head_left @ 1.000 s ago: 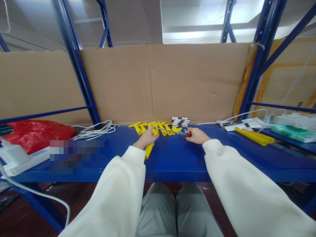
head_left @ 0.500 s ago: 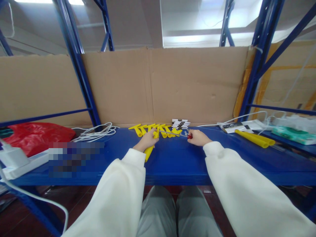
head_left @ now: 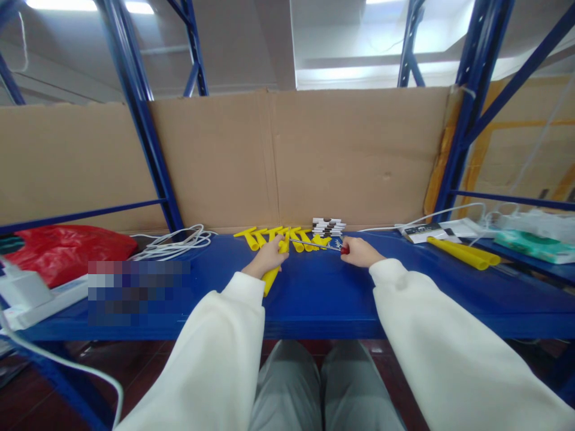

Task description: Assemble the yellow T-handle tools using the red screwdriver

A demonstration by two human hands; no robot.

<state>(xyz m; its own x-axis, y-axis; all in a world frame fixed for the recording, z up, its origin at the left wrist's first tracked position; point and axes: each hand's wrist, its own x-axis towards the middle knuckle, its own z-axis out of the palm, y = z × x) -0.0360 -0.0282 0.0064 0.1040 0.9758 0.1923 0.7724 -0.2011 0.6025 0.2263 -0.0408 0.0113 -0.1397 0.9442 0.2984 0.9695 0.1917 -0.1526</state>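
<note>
My left hand (head_left: 268, 257) is closed around a yellow plastic tube (head_left: 271, 281), which slants down toward the front of the blue table. In my right hand (head_left: 360, 252) is a screwdriver (head_left: 314, 244) with a red handle and a thin metal shaft. The shaft points left, and its tip meets the upper end of the yellow tube beside my left fingers; whether it sits in a screw is too small to tell. Behind both hands lies a row of several yellow T-shaped pieces (head_left: 252, 241). A stack of small black-and-white packs (head_left: 327, 227) stands at the row's right end.
At left are a red plastic bag (head_left: 72, 251), coiled white cable (head_left: 182, 242) and a white power strip (head_left: 58, 304). Two yellow tubes (head_left: 462, 252) lie at right near a green-and-white packet (head_left: 534, 245). Cardboard (head_left: 359, 155) walls the back between blue posts.
Both hands keep the same grip and almost the same place. The view has shifted very slightly; nothing else has visibly moved.
</note>
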